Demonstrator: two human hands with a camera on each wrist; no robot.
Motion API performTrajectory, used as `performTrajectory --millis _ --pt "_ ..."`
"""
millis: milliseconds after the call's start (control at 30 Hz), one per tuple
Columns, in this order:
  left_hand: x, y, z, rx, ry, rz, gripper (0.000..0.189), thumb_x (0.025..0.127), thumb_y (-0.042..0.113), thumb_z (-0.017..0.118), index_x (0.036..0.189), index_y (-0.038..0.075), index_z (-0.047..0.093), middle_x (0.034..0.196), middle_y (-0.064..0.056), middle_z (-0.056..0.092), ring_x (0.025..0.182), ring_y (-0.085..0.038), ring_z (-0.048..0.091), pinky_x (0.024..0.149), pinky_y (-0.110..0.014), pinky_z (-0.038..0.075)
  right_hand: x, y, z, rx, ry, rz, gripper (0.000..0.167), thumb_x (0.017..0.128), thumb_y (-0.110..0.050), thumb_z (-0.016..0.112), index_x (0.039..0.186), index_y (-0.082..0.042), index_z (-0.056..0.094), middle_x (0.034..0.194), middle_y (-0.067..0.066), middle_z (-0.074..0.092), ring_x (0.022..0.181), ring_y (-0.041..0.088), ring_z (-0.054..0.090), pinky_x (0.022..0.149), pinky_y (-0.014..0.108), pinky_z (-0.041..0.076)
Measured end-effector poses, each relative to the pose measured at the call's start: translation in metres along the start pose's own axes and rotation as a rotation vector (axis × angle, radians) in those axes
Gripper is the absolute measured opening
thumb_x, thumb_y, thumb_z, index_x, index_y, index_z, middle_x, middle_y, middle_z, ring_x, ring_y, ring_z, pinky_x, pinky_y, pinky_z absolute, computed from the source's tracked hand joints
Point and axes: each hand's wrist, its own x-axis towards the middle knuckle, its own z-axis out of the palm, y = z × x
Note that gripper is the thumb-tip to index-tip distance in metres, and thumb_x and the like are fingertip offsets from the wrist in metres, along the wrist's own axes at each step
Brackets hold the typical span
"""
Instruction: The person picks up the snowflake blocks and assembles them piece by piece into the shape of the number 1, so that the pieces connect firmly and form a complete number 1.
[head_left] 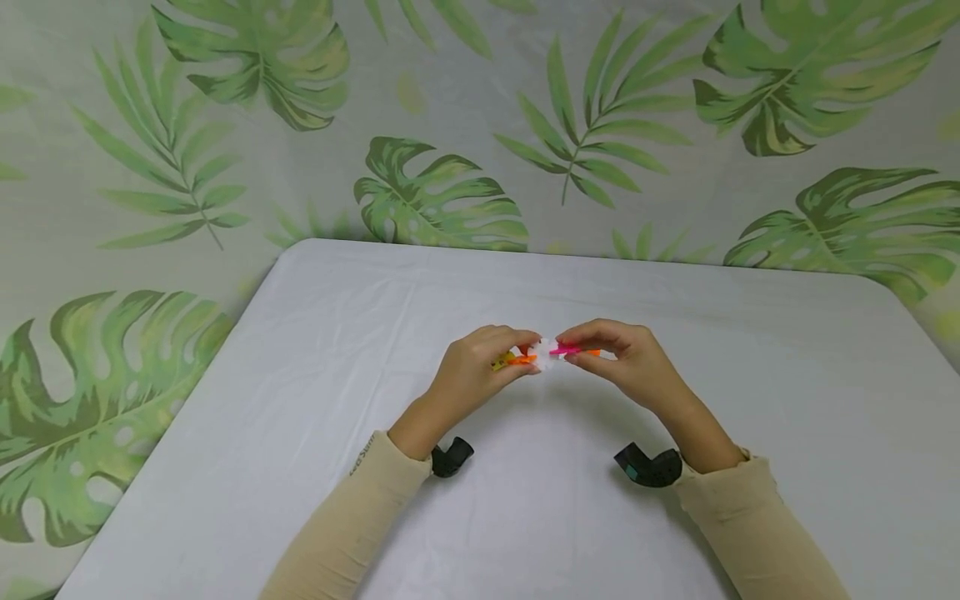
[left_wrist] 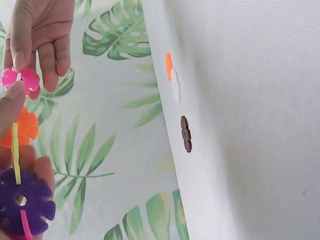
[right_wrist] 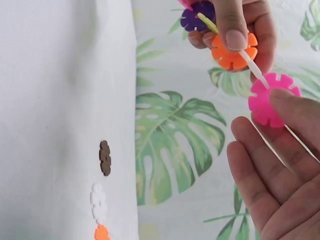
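Orange disc [right_wrist: 231,59], partly out of sight behind the left hand [right_wrist: 239,22]

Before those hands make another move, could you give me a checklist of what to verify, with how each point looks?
1. Left hand grips the orange disc: ok.
2. Right hand pinches the pink disc: ok.
3. Edge-on white disc bridges orange and pink: ok.
4. White disc fully seated in the pink one's slot: cannot tell.
5. Yellow disc links orange and purple disc: ok.
6. Brown disc lies on the table, apart from the hands: ok.
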Motion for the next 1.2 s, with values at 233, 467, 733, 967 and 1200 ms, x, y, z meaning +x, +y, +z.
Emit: performTrajectory --millis 233,467,733,967,1200 --pt "0.000 -0.001 0.000 -0.011 0.009 -0.013 0.038 0.069 0.021 0.078 0.103 0.009 0.067 0.093 0.002 0.066 0.087 -0.009 0.056 0.078 -0.013 0.042 0.001 -0.008 -0.005 -0.015 0.007 -0.025 0.024 0.073 0.017 0.064 0.092 0.003 0.064 0.089 0.013 0.064 0.084 0.016 0.060 0.079 0.023 0.047" --pt "-0.001 -0.001 -0.001 -0.045 0.002 -0.025 0.041 0.068 0.023 0.079 0.104 0.010 0.066 0.089 0.004 0.064 0.088 -0.008 0.056 0.078 -0.014 0.042 0.000 -0.005 -0.005 0.008 0.014 -0.033 0.021 0.073 0.016 0.063 0.088 0.002 0.064 0.085 0.010 0.064 0.081 0.014 0.060 0.076 0.023 0.049" --pt "-0.001 -0.001 -0.001 -0.007 -0.032 -0.030 0.048 0.069 0.027 0.078 0.111 0.011 0.064 0.105 0.002 0.064 0.095 -0.009 0.057 0.080 -0.015 0.043 -0.001 0.000 -0.003 0.008 0.032 0.027 0.017 0.076 0.009 0.066 0.090 -0.001 0.063 0.084 0.007 0.064 0.077 0.017 0.061 0.072 0.024 0.050" --pt "0.000 -0.002 -0.001 -0.018 -0.027 -0.001 0.046 0.071 0.023 0.078 0.110 0.007 0.063 0.102 0.001 0.064 0.085 -0.007 0.057 0.075 -0.015 0.045 -0.001 0.000 0.000 0.082 0.014 0.104 0.015 0.078 0.007 0.064 0.092 0.002 0.060 0.084 0.010 0.064 0.075 0.020 0.064 0.073 0.027 0.051" --pt "0.001 0.000 0.001 -0.030 -0.043 0.022 0.043 0.072 0.019 0.077 0.110 0.005 0.063 0.103 -0.002 0.065 0.094 -0.009 0.058 0.083 -0.014 0.042 -0.002 0.002 0.005 0.177 0.006 0.150 0.013 0.081 0.004 0.062 0.094 0.004 0.058 0.084 0.014 0.063 0.074 0.024 0.064 0.074 0.030 0.051"
